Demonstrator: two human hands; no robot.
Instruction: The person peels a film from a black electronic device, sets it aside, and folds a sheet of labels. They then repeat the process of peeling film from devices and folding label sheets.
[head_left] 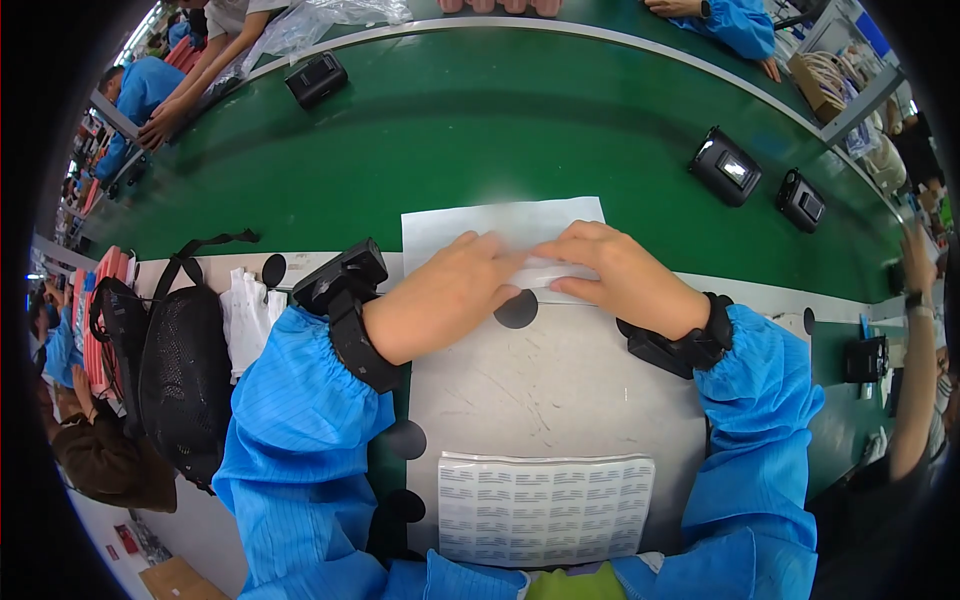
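Note:
A white sheet of paper (435,228) lies in front of me, across the green belt's near edge. Its near side looks folded up or rolled into a narrow strip. My right hand (635,280) pinches that strip between thumb and fingers. At the strip's left part, my left hand (440,290) holds the paper with its thumb toward me; the fingertips are blurred by motion. Closer to my body, a stack of printed label sheets (545,510) rests on the grey work plate (550,400). Both wrists wear black strapped devices.
Black boxy devices stand on the green belt (450,120), one far left (316,80), two at the right (725,165). A black mesh bag (185,375) and white gloves (248,315) lie left. Other people work around the belt; a raised arm (913,380) shows at right.

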